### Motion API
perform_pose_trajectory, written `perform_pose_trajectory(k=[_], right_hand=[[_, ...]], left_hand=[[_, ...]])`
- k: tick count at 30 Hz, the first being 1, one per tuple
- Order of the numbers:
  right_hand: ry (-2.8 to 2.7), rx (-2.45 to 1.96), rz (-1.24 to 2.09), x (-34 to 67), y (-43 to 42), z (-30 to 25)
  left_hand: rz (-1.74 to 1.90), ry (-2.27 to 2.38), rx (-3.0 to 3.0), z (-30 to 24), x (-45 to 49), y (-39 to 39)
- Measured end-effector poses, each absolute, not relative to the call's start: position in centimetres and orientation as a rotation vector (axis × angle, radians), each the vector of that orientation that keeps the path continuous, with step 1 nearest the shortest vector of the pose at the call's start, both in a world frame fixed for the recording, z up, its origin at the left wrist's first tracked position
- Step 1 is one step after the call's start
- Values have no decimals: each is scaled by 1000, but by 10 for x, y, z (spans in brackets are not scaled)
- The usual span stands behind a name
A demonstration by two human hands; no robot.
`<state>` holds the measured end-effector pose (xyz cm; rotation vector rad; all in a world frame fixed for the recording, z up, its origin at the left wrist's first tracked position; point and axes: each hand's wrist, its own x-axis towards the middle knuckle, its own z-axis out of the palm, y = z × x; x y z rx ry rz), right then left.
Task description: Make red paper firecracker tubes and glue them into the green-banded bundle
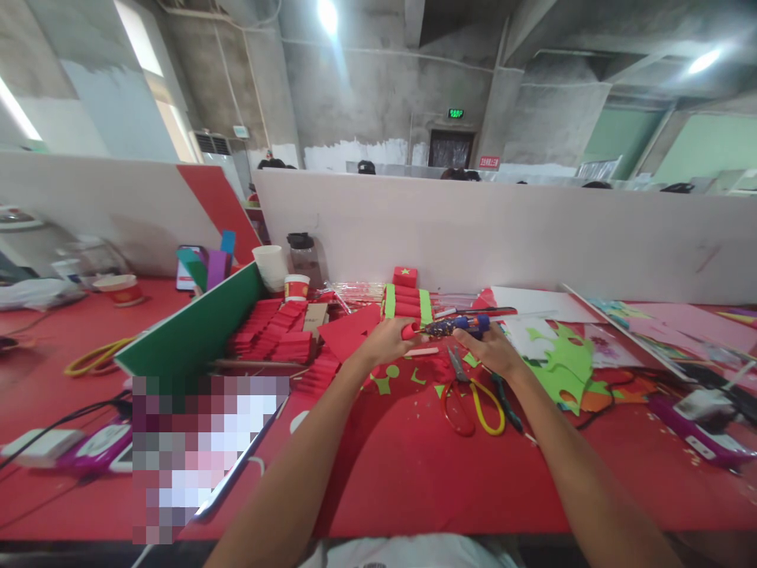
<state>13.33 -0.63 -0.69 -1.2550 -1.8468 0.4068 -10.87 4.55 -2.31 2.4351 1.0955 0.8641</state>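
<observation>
Both my arms reach forward over a red table (402, 473). My left hand (387, 341) is closed on a small red paper roll (410, 330). My right hand (488, 347) grips a dark blue glue gun (458, 324) whose tip points left at the roll. Just behind my hands stands a bundle of red paper rolls bound with green strips (406, 304), with a red box bearing a yellow star (405, 276) on top. Scissors with red and yellow handles (470, 398) lie below my right hand.
Stacks of folded red paper (272, 331) lie beside a green board (189, 331). Paper cups (270, 267) stand at the white partition (502, 229). Green paper cut-outs (561, 355) and coloured sheets lie right. A phone (100, 450), cables and another pair of scissors (95, 356) lie left.
</observation>
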Motion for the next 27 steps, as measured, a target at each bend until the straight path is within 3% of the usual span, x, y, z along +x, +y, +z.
perform_pose_trajectory(k=[27], right_hand=[[-1857,-1215,398,132,-5,-7]], left_hand=[[816,1068,2409,-20,-105,40]])
